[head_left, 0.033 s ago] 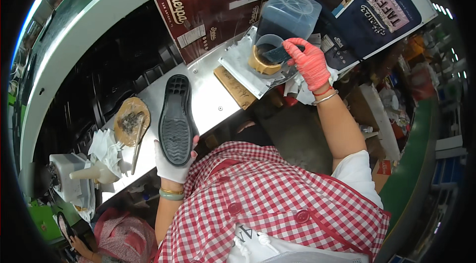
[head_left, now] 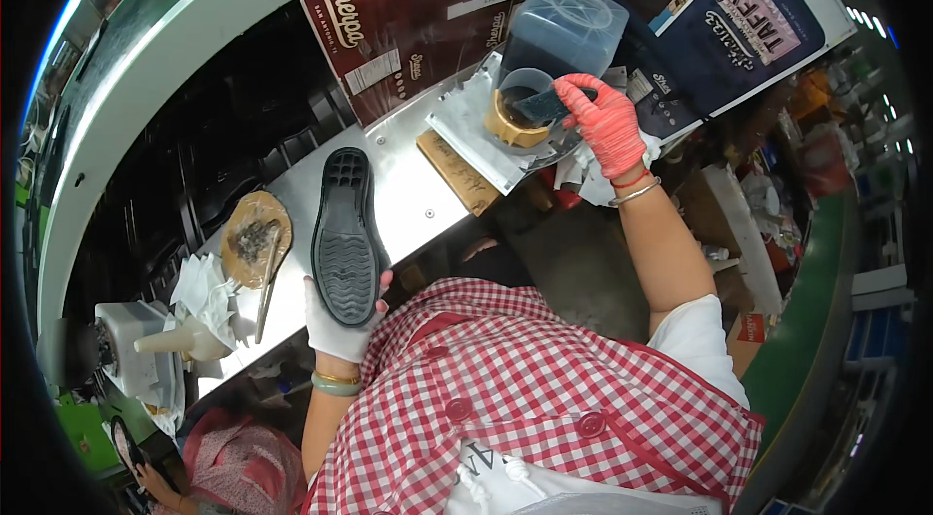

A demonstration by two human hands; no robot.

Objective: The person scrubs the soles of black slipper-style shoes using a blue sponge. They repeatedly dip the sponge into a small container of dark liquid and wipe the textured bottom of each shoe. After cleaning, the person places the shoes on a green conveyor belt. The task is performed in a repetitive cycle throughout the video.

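Left hand (head_left: pixel 338 328) grips the black shoe sole (head_left: pixel 345 238) from underneath; right hand (head_left: pixel 607 124) pinches a dark sponge (head_left: pixel 539 107) over the far cup (head_left: pixel 525 87).

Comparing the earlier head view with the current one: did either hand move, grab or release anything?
Nothing visibly changed. The left hand holds the black shoe sole tread-up, and the right hand, in a red glove, holds a dark pad over the small clear cup on the metal bench, as before.

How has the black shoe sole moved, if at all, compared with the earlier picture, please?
No. The black shoe sole sits in the same place against the metal bench, with the left hand at its heel end.
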